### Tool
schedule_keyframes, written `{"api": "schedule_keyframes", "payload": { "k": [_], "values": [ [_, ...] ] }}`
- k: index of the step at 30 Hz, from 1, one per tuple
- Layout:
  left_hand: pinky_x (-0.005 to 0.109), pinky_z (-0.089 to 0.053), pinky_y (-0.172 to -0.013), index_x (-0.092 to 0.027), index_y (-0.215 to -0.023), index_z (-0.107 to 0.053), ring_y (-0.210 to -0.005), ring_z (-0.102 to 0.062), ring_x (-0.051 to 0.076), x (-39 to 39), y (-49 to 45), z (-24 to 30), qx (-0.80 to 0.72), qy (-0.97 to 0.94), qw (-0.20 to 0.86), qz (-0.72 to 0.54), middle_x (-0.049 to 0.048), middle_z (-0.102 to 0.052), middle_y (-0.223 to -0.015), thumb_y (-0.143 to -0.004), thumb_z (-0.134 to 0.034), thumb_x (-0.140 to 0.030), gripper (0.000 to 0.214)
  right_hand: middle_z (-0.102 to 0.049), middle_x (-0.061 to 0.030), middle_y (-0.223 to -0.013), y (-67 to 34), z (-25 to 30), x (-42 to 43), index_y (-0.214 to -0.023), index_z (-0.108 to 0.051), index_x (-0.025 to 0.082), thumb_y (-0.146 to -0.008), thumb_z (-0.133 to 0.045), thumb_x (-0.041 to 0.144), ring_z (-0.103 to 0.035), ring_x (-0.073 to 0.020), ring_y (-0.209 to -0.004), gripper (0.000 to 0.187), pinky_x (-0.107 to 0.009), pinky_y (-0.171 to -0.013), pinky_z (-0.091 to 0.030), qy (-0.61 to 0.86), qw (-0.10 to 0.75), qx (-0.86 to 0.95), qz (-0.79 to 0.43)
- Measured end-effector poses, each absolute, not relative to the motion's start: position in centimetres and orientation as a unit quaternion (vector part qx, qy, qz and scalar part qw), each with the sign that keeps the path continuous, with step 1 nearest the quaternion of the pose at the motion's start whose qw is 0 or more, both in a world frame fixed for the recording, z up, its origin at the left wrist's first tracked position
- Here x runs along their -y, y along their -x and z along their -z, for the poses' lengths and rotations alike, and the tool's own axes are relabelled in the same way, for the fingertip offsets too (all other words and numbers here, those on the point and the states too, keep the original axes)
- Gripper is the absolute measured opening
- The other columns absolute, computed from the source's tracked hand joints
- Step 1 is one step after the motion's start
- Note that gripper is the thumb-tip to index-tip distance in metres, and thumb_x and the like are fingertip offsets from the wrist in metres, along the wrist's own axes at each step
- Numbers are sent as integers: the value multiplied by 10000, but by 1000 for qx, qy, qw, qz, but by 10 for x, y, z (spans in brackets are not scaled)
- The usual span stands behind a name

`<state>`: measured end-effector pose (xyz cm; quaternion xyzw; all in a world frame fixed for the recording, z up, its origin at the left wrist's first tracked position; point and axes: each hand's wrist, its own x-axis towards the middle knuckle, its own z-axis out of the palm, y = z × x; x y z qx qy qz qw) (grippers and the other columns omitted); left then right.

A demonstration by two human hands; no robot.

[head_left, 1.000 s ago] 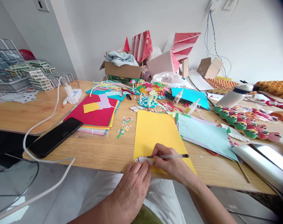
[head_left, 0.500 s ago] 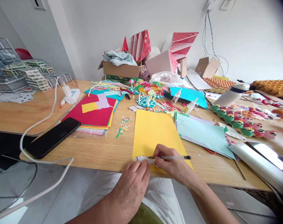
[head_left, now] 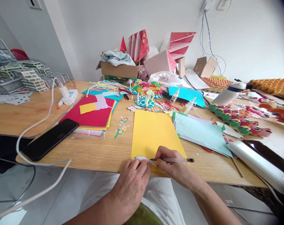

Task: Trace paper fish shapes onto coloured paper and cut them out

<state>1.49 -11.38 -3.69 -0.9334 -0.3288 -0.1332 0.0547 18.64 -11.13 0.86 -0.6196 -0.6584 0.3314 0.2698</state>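
Observation:
At the near edge of the table lies a sheet of yellow paper (head_left: 156, 131). A white fish-shaped paper cutout (head_left: 139, 157) rests on the sheet's near end, partly covered by fingers. My left hand (head_left: 132, 179) is laid over it, its fingers flat and pressing it down. Pinched in my right hand (head_left: 171, 161) is a pen (head_left: 180, 160) with a clear barrel and a dark end. The pen's tip touches the right part of the cutout's edge or the paper beside it; I cannot tell which.
Left of the sheet are a black phone (head_left: 50, 139), a stack of coloured paper (head_left: 95, 117) and a white cable (head_left: 45, 118). Pale blue sheets (head_left: 200, 131) lie on the right, near a white device (head_left: 256, 165). Behind stand glue bottles (head_left: 188, 106) and small paper crafts (head_left: 145, 98).
The view has shifted slightly. My left hand now covers more of the cutout's left end, and the pen in my right hand has moved a little along the edge.

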Motion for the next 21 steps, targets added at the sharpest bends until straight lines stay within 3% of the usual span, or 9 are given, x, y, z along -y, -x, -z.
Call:
{"api": "schedule_keyframes", "payload": {
  "k": [14, 21],
  "values": [
    [344, -430, -714, -130, -1199, -450, -862, -480, 196, 114, -16, 34, 335, 935, 36, 112, 46, -554, -1003, -842, -481, -196, 364, -444, 60, -506, -188, -12, 111, -641, -447, 194, -679, -434, 146, -336, -80, -466, 63, -196, -431, -252, 621, 253, 665, -330],
    [347, -431, -695, -135, -1189, -458, -845, -486, 197, 113, -18, 32, 341, 932, 39, 112, 39, -562, -976, -836, -485, -173, 355, -459, 56, -523, -187, -8, 110, -673, -456, 194, -704, -428, 147, -372, -87, -481, 63, -197, -438, -277, 614, 298, 647, -340]
  ]
}}
